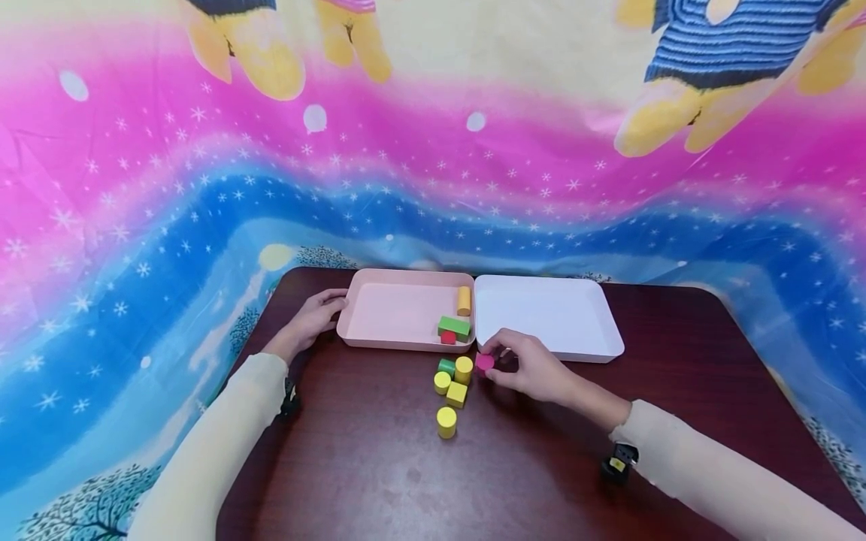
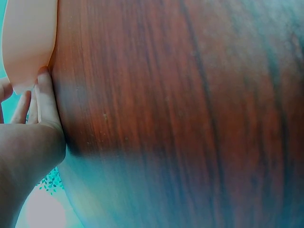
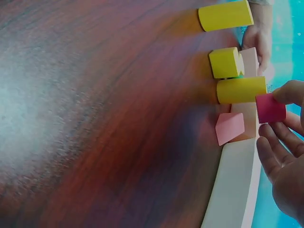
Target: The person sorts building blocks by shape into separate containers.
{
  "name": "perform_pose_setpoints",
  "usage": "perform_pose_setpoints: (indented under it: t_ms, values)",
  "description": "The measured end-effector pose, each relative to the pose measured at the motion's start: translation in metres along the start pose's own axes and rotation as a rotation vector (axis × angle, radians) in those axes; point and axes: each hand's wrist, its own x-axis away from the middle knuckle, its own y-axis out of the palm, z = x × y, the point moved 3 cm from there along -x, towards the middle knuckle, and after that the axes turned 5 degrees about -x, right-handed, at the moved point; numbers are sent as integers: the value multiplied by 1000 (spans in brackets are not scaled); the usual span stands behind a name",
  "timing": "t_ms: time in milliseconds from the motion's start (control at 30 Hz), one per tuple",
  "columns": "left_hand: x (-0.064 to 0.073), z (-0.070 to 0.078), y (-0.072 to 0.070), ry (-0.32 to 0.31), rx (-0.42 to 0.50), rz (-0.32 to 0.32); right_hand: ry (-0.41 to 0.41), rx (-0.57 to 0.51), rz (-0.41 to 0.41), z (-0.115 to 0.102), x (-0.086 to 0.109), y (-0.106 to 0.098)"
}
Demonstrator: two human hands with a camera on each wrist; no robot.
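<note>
My right hand (image 1: 537, 368) pinches a short magenta cylinder (image 3: 270, 108) between thumb and fingertips, just in front of where the two trays meet. Below it in the right wrist view, a pink block (image 3: 230, 128) stands on the table. Close by are a yellow cylinder (image 1: 463, 370), a green cylinder (image 1: 446, 367), a smaller yellow cylinder (image 1: 442, 383) and a yellow cube (image 1: 456, 394). At the left end of the pink tray (image 1: 389, 347), my left hand (image 1: 314, 319) touches the outer wall with fairly straight fingers (image 2: 46, 92).
Inside the pink tray's right side lie an orange cylinder (image 1: 463, 300), a green block (image 1: 454, 327) and a red block (image 1: 448, 338). A white tray (image 1: 548, 312) adjoins it on the right. Another yellow cylinder (image 1: 446, 422) stands nearer me on the dark table (image 1: 379, 481). A printed cloth (image 1: 433, 188) hangs behind.
</note>
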Motion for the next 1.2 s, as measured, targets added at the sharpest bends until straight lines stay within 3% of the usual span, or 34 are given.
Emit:
perform_pose_setpoints:
  t_ms: [200, 900, 1200]
  values:
    - [-1, -1, 0, 6, -14, 2, -23, -1, 15, -4, -5, -5]
    - [2, 0, -1, 7, -31, -2, 24, -20, 46, -7, -10, -9]
    - [1, -1, -1, 5, -35, -6, -35, -17, 89, -8, -14, -11]
